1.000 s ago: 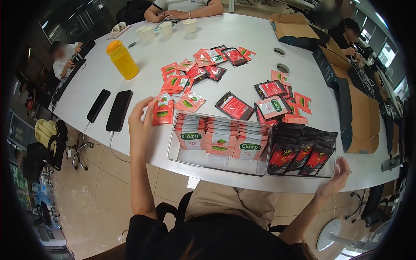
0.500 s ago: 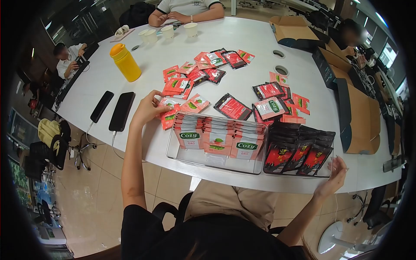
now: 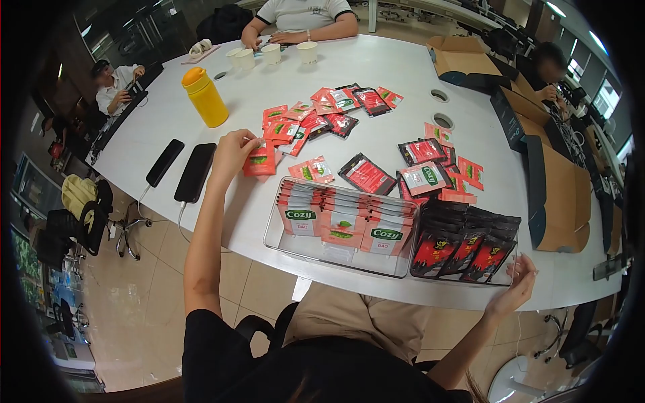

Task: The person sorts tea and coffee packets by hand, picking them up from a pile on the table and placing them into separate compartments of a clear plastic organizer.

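Note:
My left hand (image 3: 234, 156) pinches the top edge of a pink tea sachet (image 3: 261, 162), which is tilted up at the left of the loose sachets. Right of it lies another peach tea sachet (image 3: 312, 170). Close in front of me stands a clear organizer box (image 3: 285, 246) with rows of upright Cozy tea sachets (image 3: 344, 228). Joined to its right is a section packed with black and red coffee sachets (image 3: 463, 252). My right hand (image 3: 516, 287) rests at that section's right end, fingers loosely curved and apart, fingertips at the clear wall.
Mixed loose sachets (image 3: 312, 122) and a second pile (image 3: 430, 168) lie on the white table (image 3: 363, 57). Two phones (image 3: 195, 173) with cables and a yellow bottle (image 3: 205, 99) are at left. Paper cups (image 3: 307, 52) stand near a seated person (image 3: 302, 19); open cardboard boxes (image 3: 557, 195) line the right.
My left hand has moved slightly up and away from the box, raising the pink tea sachet that lay under its fingers. My right hand stays at the box end. The camera view has shifted slightly.

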